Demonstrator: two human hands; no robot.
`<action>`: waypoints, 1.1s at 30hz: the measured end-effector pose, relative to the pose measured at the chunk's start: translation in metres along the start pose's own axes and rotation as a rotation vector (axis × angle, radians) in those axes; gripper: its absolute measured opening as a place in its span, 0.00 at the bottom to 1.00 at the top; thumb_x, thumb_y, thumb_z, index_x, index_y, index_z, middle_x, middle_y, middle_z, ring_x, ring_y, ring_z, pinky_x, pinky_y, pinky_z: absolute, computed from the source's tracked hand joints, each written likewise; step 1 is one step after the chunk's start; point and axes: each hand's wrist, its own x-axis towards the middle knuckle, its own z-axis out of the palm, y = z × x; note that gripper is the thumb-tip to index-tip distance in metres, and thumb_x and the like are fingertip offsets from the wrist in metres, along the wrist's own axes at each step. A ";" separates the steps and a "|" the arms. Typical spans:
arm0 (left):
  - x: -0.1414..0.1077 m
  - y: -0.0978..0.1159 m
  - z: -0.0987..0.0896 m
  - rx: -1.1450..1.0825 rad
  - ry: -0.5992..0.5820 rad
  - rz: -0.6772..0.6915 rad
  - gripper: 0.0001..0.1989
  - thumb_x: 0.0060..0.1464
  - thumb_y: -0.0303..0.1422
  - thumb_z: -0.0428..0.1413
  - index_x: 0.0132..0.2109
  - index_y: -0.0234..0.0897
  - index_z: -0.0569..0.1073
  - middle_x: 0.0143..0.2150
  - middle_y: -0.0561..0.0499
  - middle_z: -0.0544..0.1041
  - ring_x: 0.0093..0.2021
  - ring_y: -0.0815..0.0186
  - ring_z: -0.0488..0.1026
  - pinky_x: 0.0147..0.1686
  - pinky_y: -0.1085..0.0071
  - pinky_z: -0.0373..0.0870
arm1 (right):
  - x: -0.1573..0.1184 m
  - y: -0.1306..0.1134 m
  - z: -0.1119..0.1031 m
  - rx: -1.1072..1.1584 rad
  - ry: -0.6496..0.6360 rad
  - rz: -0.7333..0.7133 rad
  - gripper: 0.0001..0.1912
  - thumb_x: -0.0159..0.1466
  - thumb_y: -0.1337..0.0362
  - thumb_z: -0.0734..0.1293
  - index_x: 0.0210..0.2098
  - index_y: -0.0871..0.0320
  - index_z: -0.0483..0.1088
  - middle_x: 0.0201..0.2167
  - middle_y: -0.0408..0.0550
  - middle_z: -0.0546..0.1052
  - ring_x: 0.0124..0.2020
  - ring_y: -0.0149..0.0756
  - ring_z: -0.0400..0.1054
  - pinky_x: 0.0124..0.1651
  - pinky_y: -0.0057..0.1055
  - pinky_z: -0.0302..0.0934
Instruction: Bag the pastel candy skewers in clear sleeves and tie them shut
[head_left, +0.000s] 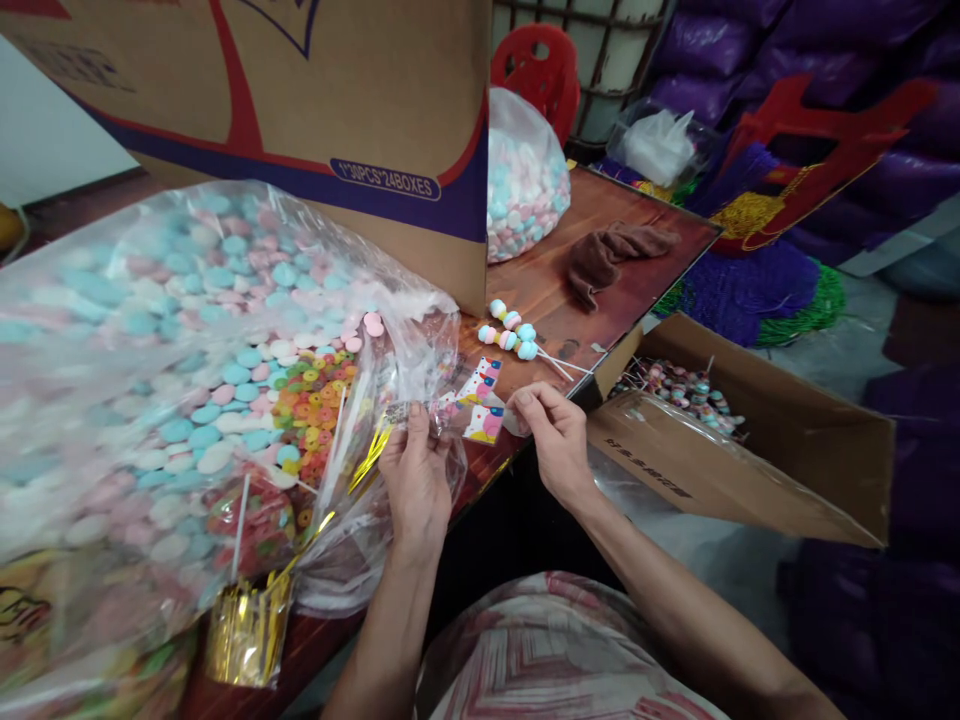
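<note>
My left hand (417,490) is closed, thumb on top, on the left end of a small clear plastic bag (484,424) with a colourful print. My right hand (553,440) pinches the clear right edge of the same bag. Just beyond the hands, two candy skewers (517,340) of pastel candies on white sticks lie on the table (637,262). Gold twist ties (369,460) lie close to my left hand, beside white sticks (330,450). Coloured gummy rings (311,400) are heaped among pink, blue and white candies (225,400) in a large clear bag.
A big cardboard box (315,120) stands at the back of the table. Behind it sits another candy bag (525,190), with a brown cloth (615,255) nearby. At right, an open carton (750,440) holds several finished skewers. A packet of gold ties (249,630) is at front left.
</note>
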 end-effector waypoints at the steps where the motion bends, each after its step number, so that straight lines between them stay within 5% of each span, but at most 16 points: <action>1: 0.001 0.000 0.000 -0.008 0.008 -0.001 0.16 0.41 0.37 0.72 0.31 0.35 0.74 0.30 0.55 0.77 0.30 0.74 0.74 0.29 0.78 0.66 | -0.003 -0.003 -0.001 -0.023 0.027 -0.027 0.15 0.67 0.54 0.66 0.29 0.57 0.71 0.25 0.41 0.68 0.26 0.30 0.59 0.33 0.30 0.56; 8: 0.002 -0.005 0.001 0.002 -0.002 0.005 0.17 0.43 0.41 0.70 0.34 0.36 0.75 0.34 0.53 0.78 0.32 0.73 0.74 0.32 0.77 0.69 | -0.026 -0.014 -0.007 -0.188 -0.013 -0.276 0.08 0.67 0.64 0.65 0.39 0.52 0.78 0.36 0.48 0.74 0.40 0.38 0.68 0.43 0.36 0.63; 16: 0.001 -0.004 0.003 -0.036 -0.011 -0.016 0.19 0.38 0.39 0.72 0.33 0.35 0.75 0.33 0.55 0.78 0.30 0.74 0.75 0.30 0.78 0.69 | -0.031 -0.008 -0.004 -0.345 -0.056 -0.489 0.08 0.64 0.68 0.68 0.42 0.54 0.78 0.37 0.50 0.74 0.34 0.35 0.69 0.36 0.35 0.65; 19: 0.002 -0.005 0.001 -0.037 -0.024 -0.029 0.17 0.40 0.38 0.72 0.33 0.35 0.75 0.33 0.54 0.79 0.31 0.73 0.75 0.32 0.77 0.70 | -0.031 -0.009 0.000 -0.285 -0.009 -0.363 0.04 0.64 0.65 0.69 0.39 0.54 0.76 0.36 0.48 0.76 0.31 0.33 0.68 0.35 0.34 0.65; 23: 0.000 -0.006 0.003 -0.045 -0.074 -0.023 0.15 0.43 0.38 0.71 0.34 0.36 0.75 0.36 0.53 0.80 0.35 0.69 0.77 0.40 0.71 0.73 | -0.026 -0.011 0.007 -0.036 0.088 0.019 0.09 0.62 0.58 0.71 0.36 0.55 0.69 0.29 0.42 0.73 0.25 0.29 0.64 0.29 0.28 0.62; 26: -0.003 -0.006 0.005 -0.044 -0.113 -0.020 0.15 0.44 0.38 0.70 0.34 0.36 0.75 0.35 0.53 0.80 0.35 0.69 0.77 0.40 0.69 0.74 | -0.019 -0.010 0.012 0.145 -0.001 0.238 0.15 0.58 0.54 0.73 0.36 0.56 0.69 0.24 0.38 0.70 0.20 0.26 0.59 0.23 0.26 0.57; 33: -0.005 -0.006 0.004 -0.024 -0.140 -0.010 0.14 0.41 0.36 0.71 0.30 0.35 0.76 0.32 0.54 0.79 0.33 0.72 0.75 0.38 0.74 0.71 | -0.012 -0.006 0.011 0.135 0.005 0.154 0.15 0.57 0.56 0.74 0.24 0.58 0.68 0.20 0.37 0.65 0.21 0.26 0.55 0.25 0.27 0.50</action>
